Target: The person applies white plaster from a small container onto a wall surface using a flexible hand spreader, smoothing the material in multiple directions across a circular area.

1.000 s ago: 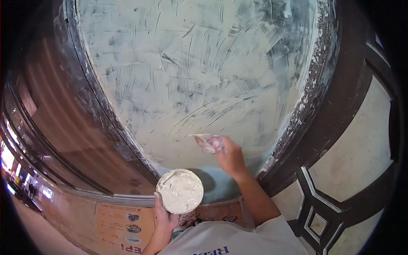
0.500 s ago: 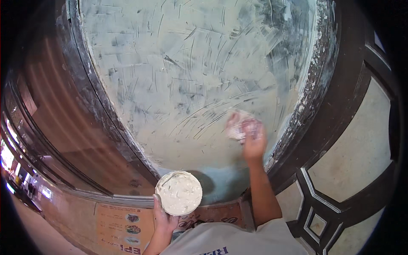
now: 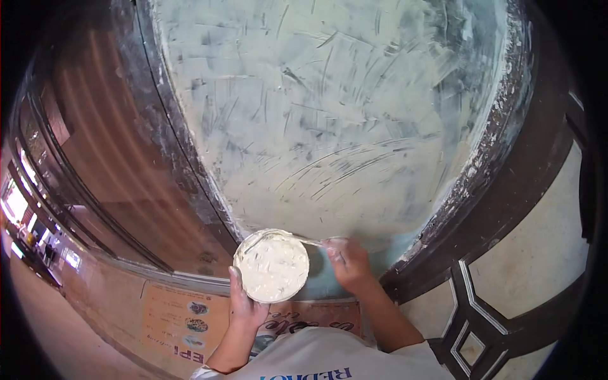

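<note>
At lower center, round container [image 3: 291, 296] of pale paste [image 3: 272, 266], held by left hand [image 3: 246, 305]: thumb against side, other fingers hidden underneath. Right hand [image 3: 349, 263], motion-blurred, grip closed on thin tool [image 3: 309, 240]; tool seen near edge-on, far end at container rim, exact contact unclear. Smeared panel [image 3: 316, 114] beyond, top cut off. Blue lettering on white shirt [image 3: 316, 348], cropped by lower edge. Orange printed sheet [image 3: 166, 335] at left: finer text illegible.
</note>
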Available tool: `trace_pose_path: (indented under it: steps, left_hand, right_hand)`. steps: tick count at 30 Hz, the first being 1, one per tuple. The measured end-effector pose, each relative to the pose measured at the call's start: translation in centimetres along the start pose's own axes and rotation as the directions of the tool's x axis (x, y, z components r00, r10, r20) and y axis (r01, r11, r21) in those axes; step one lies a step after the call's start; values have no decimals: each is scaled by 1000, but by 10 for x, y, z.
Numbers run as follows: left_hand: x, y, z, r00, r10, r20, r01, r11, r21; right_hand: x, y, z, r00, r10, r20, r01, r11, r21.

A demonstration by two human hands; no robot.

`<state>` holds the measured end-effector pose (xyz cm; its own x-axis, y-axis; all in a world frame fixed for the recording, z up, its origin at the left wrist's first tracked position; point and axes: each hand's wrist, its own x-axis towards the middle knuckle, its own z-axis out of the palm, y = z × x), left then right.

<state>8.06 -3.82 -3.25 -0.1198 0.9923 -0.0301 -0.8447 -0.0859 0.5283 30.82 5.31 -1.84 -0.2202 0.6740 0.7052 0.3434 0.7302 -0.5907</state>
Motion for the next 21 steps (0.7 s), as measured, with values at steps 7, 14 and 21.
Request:
trace_pose_path:
  steps: [7, 14, 21]
  left_hand:
    - [-3, 9, 1, 999, 43, -16, -42, 999, 21]
    - [0, 4, -7, 999, 38, -29, -38, 999, -13]
    - [-2, 10, -13, 997, 45, -65, -46, 999, -14]
  right_hand:
    - [-21, 15, 8, 999, 22, 33, -16, 983, -184]
    - [0, -5, 16, 990, -118, 72, 130, 971, -202]
    - [20, 11, -13, 981, 166, 98, -159, 984, -80]
